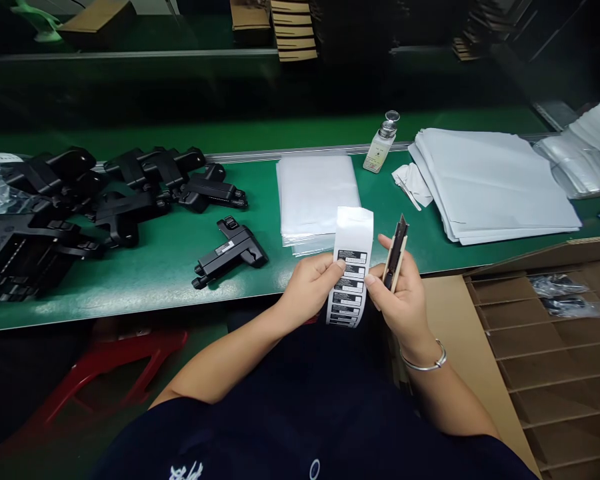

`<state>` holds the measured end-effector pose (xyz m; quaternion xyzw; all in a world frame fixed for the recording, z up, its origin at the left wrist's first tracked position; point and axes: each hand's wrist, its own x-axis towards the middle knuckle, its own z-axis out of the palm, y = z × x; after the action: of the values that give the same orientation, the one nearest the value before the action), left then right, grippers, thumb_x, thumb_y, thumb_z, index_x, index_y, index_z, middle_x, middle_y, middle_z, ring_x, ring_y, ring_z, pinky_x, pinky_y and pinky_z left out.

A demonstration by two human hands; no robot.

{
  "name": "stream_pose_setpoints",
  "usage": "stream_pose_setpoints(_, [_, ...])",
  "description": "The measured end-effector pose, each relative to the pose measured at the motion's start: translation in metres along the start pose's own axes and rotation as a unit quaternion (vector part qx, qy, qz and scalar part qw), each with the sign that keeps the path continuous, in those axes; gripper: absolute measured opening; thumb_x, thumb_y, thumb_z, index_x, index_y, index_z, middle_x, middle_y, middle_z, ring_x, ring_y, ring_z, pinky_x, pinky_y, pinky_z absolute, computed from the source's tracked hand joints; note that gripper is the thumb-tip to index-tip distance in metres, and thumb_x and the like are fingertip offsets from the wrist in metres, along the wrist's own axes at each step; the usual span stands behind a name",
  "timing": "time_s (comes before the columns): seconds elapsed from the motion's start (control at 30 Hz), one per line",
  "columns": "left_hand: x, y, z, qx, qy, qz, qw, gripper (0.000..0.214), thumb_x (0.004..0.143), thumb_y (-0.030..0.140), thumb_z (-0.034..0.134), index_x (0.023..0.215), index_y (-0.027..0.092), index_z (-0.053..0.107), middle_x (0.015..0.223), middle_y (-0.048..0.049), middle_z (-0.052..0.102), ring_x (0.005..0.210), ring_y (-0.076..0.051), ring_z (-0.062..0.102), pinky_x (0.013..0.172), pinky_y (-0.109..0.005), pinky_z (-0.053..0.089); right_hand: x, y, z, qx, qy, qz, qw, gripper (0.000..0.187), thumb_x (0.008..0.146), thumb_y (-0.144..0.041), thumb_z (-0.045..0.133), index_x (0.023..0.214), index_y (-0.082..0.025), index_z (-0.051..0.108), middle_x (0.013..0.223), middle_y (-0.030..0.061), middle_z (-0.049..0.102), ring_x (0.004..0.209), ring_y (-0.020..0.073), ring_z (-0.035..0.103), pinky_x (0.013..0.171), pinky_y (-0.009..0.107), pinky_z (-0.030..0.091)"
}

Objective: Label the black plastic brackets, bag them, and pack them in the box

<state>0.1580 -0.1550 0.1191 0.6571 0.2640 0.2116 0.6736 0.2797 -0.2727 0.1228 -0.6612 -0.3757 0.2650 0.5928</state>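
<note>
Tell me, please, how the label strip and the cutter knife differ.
The label strip is white with black printed blocks; the cutter knife is cream with a dark middle. The label strip curves, while the cutter knife is straight and narrower. Both are held up by hand.

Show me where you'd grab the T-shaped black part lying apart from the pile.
I'd pinch the black part across its long bar, just short of the crosspiece, from above: bare green table on both sides leaves room for fingers, and gripping near the join should balance it better. The left hand, once free, looks nearer.
</note>
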Motion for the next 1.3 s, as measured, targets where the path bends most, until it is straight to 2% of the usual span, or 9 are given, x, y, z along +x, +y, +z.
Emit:
stream_pose_setpoints(0.6, [-0.0046,-0.0001,0.0007,0.005,0.001,0.001,1.0,0.046,0.089,0.055,0.052,0.066,0.015,0.054,0.064,-0.0011,0.051,0.063,-0.014,0.046,0.059,-0.025,0.037,-0.004,0.0012,-0.0024,0.015,0.002,-0.008,1.0,0.05,0.089,-0.029,0.065,0.136,-0.03,0.047,0.072,-0.0047,0.058,0.058,0.0121,0.053,0.055,0.03,0.048])
stream_pose_setpoints(1.3, [-0.0054,0.0024,0.0,-0.09,-0.012,-0.044,0.995,0.048,0.081,0.059,0.062,0.065,0.014,0.057,0.063,-0.0016,0.056,0.061,-0.013,0.049,0.059,-0.025,0.039,-0.0027,0.001,0.0012,0.029,-0.012,0.013,0.999,0.05,0.089,-0.035,0.065,0.135,-0.029,0.047,0.072,-0.0035,0.059,0.052,0.0118,0.049,0.047,0.029,0.046])
